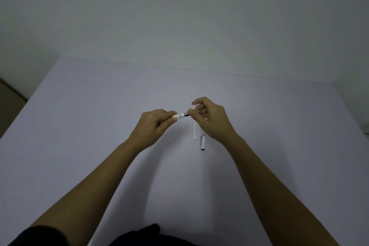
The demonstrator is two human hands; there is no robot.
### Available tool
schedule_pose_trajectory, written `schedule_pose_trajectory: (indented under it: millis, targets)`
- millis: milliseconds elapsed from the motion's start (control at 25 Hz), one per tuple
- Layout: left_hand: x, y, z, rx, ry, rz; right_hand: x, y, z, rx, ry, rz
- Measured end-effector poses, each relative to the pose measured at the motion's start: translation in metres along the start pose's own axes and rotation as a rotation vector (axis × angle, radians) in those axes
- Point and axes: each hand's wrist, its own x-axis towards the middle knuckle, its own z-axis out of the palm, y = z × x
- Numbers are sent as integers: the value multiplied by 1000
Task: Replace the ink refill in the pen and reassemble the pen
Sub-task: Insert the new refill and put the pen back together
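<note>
The left hand grips the white pen barrel above the table; the right hand pinches its dark tip end. Below lie a thin white refill and, just beside it, the pen cap

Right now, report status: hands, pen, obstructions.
Left hand grips pen barrel; right hand pinches its dark tip. Refill and cap on table. Nothing obstructing.
</note>
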Motion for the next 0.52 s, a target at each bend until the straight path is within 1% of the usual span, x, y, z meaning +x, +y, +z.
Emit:
schedule_pose_trajectory:
  millis: [120,280,440,520]
  targets:
    - [1,2,1,10,7,-1,0,1,-4,-32,-44,-81]
    - [0,4,2,7,18,18,3,1,-5,-108,-45,-15]
    - [1,6,0,16,11,17,1,0,-6,-45,-58,-83]
    - [2,7,0,12,3,17,1,2,-7,-87,-69,-103]
